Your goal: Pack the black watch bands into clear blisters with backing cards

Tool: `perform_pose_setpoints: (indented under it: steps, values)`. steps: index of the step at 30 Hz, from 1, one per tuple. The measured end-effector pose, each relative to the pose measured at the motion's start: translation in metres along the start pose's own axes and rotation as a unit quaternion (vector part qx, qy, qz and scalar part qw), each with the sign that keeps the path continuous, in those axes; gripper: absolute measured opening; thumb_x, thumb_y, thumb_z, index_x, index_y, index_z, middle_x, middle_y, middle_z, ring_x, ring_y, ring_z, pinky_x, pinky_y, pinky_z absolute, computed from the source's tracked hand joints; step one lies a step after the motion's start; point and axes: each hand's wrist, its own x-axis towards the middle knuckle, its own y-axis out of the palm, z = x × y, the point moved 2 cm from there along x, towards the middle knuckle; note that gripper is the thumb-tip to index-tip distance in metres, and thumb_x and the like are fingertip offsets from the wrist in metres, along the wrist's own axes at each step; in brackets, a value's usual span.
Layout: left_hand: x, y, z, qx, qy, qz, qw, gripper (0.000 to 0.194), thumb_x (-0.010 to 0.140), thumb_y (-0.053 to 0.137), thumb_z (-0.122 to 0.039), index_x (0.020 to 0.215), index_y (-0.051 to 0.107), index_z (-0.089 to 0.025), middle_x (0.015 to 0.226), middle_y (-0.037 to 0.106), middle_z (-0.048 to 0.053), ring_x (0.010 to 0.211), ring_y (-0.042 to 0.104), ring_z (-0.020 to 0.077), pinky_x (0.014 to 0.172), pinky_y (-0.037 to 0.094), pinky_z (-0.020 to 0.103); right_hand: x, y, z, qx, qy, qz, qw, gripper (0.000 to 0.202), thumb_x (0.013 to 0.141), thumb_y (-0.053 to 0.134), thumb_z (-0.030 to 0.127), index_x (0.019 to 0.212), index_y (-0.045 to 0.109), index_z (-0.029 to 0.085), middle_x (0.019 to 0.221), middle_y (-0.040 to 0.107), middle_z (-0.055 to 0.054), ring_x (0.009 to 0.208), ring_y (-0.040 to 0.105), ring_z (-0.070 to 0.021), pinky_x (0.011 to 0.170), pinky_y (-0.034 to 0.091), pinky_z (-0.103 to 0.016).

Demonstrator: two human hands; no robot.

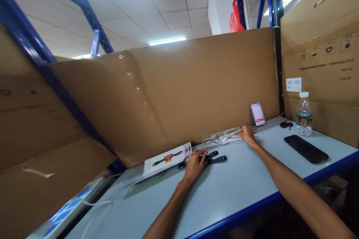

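Several black-handled tools (218,160) lie on the grey table, and my left hand (195,162) rests over them with its fingers curled; part of the tools is hidden beneath it. Just left of that hand is a flat white box (165,160) printed with a picture of a black tool. Farther right, against the cardboard wall, lies clear plastic packaging (221,137). My right hand (247,134) pinches the right part of this packaging with closed fingers.
On the right of the table (252,186) are a black phone (306,149), a water bottle (304,115) and keys (286,124). A small pale card (257,114) leans on the back cardboard (202,89). A white cable (97,203) lies at the left.
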Motion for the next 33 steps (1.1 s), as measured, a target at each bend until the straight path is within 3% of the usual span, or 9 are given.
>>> perform_pose_setpoints:
  steps: [7, 15, 22, 26, 30, 33]
  values:
    - [0.000, -0.002, -0.001, -0.029, -0.024, -0.012, 0.999, 0.031, 0.086, 0.060, -0.047, 0.082, 0.078, -0.023, 0.086, 0.074, 0.011, 0.090, 0.065, 0.0303, 0.090, 0.047, 0.043, -0.009, -0.013, 0.006, -0.037, 0.008, 0.001, 0.999, 0.021, 0.088, 0.061, 0.023, 0.098, 0.077, 0.013, 0.102, 0.074, -0.022, 0.099, 0.070, -0.0287, 0.080, 0.048, -0.032]
    - [0.000, -0.001, 0.000, 0.037, 0.002, -0.007, 0.999, 0.034, 0.092, 0.052, -0.042, 0.086, 0.078, -0.021, 0.085, 0.073, 0.011, 0.085, 0.065, 0.0295, 0.082, 0.048, 0.041, -0.006, -0.012, 0.010, -0.012, 0.003, -0.015, 1.000, 0.022, 0.093, 0.056, 0.025, 0.099, 0.076, 0.020, 0.102, 0.076, -0.014, 0.097, 0.070, -0.0246, 0.075, 0.046, -0.028]
    - [-0.001, 0.000, 0.002, 0.030, -0.001, -0.014, 0.999, 0.033, 0.091, 0.052, -0.041, 0.085, 0.077, -0.021, 0.083, 0.072, 0.011, 0.085, 0.065, 0.0288, 0.084, 0.049, 0.041, -0.006, -0.018, 0.021, 0.066, -0.062, -0.088, 0.992, 0.022, 0.096, 0.051, 0.025, 0.093, 0.072, 0.021, 0.096, 0.076, -0.007, 0.092, 0.068, -0.0206, 0.074, 0.041, -0.025]
    - [0.001, -0.002, 0.012, -0.017, -0.024, -0.086, 0.996, 0.030, 0.091, 0.054, -0.040, 0.103, 0.073, -0.021, 0.096, 0.073, 0.011, 0.096, 0.066, 0.0294, 0.095, 0.046, 0.046, -0.008, -0.023, 0.029, 0.140, -0.114, -0.121, 0.976, 0.023, 0.094, 0.049, 0.027, 0.087, 0.069, 0.020, 0.087, 0.075, -0.005, 0.082, 0.065, -0.0192, 0.070, 0.039, -0.025]
    - [0.004, -0.004, 0.026, -0.044, -0.068, -0.182, 0.980, 0.046, 0.088, 0.057, -0.040, 0.129, 0.059, -0.018, 0.111, 0.068, 0.013, 0.103, 0.064, 0.0290, 0.097, 0.047, 0.047, -0.005, -0.018, 0.030, 0.268, -0.150, -0.137, 0.942, 0.027, 0.089, 0.046, 0.035, 0.076, 0.063, 0.019, 0.071, 0.067, -0.002, 0.068, 0.059, -0.0178, 0.064, 0.038, -0.025]
    - [0.007, -0.005, 0.035, -0.076, -0.109, -0.205, 0.970, 0.050, 0.085, 0.061, -0.040, 0.130, 0.056, -0.017, 0.119, 0.065, 0.015, 0.106, 0.063, 0.0303, 0.096, 0.047, 0.048, 0.001, -0.011, 0.029, 0.370, -0.148, -0.133, 0.907, 0.027, 0.084, 0.046, 0.041, 0.071, 0.057, 0.020, 0.065, 0.062, -0.001, 0.063, 0.057, -0.0174, 0.061, 0.039, -0.025]
